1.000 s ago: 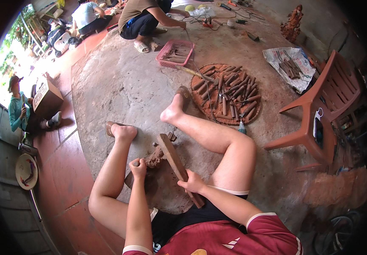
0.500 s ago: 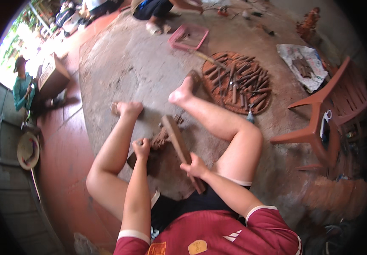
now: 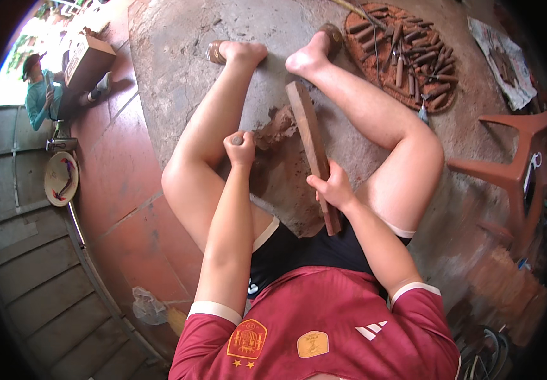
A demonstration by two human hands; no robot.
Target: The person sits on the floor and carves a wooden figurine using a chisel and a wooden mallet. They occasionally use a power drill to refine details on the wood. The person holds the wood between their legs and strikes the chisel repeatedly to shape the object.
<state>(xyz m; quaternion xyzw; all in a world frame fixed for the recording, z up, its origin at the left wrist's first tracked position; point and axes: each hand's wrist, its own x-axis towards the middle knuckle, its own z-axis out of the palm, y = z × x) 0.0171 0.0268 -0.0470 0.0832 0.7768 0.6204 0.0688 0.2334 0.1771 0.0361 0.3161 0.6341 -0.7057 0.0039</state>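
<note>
My left hand (image 3: 240,152) is closed round an upright tool handle (image 3: 238,139); its round butt end shows above the fist, while the lower end is hidden. In my right hand (image 3: 333,185) is a long squared wooden bar (image 3: 308,126), gripped near its lower end and slanting up and away between my legs. Beneath and beside the bar, a brown carved piece of wood (image 3: 278,130) lies on the floor, partly in shadow. The fist stands at the left of this carving, close to its edge.
Many wooden-handled tools lie on a round reddish mat (image 3: 381,60) at the far right. A brown plastic chair (image 3: 508,123) stands right, near a white sack (image 3: 508,76). At far left a person (image 3: 39,98) sits beside a wooden box (image 3: 90,63); a woven hat (image 3: 61,179) lies nearer.
The view has tilted down toward my body, so my hands and legs appear higher and the pink basket has left the picture. Both hands keep their holds; the bar appears more upright.
</note>
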